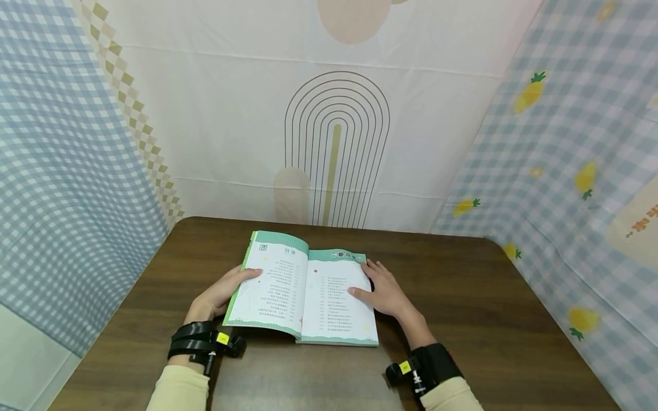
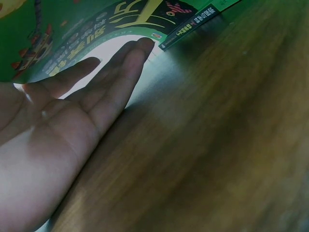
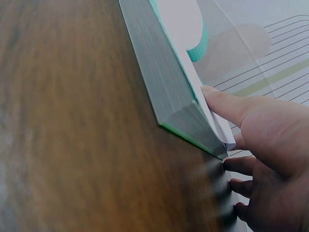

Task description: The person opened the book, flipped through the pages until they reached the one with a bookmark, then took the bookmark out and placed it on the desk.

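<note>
An open book (image 1: 336,302) with white printed pages and teal page borders lies on the table. Its left side is raised, and my left hand (image 1: 221,294) holds it there, thumb over the page and fingers behind the cover. In the left wrist view, those fingers (image 2: 116,92) reach under the green illustrated cover (image 2: 72,29). At the book's right edge is my right hand (image 1: 386,290), its thumb (image 3: 224,104) on the page. The right wrist view shows the thick page block (image 3: 164,67), a page bent at the corner, and the other fingers (image 3: 241,166) beside the edge.
The brown wooden table (image 1: 462,308) extends around the book. Behind it hangs a white cloth (image 1: 221,114) with arch lines. Checked cloths (image 1: 77,142) hang at the left and right. Both wrists wear black straps with small cameras (image 1: 236,346).
</note>
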Demonstrator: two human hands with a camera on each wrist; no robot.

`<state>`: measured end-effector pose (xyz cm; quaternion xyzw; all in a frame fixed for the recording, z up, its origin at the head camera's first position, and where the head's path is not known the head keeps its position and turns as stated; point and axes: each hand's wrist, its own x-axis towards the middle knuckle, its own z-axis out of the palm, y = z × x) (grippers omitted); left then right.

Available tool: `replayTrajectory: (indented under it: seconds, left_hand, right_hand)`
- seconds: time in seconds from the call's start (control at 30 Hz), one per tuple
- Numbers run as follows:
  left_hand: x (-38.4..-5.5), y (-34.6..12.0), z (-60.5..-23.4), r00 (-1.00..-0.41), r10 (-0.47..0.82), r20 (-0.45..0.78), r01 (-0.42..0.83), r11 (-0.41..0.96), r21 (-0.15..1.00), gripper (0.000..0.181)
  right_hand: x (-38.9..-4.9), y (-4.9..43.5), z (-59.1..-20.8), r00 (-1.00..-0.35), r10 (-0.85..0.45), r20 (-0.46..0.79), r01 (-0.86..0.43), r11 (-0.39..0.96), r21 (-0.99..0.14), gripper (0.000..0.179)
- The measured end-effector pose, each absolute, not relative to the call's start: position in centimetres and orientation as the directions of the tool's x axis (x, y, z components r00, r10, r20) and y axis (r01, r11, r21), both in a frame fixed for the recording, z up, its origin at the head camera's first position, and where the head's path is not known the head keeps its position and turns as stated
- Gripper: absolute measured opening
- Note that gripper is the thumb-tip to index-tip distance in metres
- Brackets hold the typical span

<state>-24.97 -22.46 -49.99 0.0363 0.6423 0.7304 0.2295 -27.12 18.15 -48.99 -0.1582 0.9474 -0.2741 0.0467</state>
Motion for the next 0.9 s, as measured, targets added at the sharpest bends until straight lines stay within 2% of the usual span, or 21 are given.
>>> replayTrajectory:
  seconds: [0.9]
  left_hand:
    - [-25.07, -22.49, -50.12, -0.894, 0.379, -0.238, -0.285, -0.070, 0.956, 0.059]
  right_hand:
    - [-27.40, 18.17, -49.21, -0.945, -0.328, 0.000, -0.277, 0.798, -0.535, 0.085]
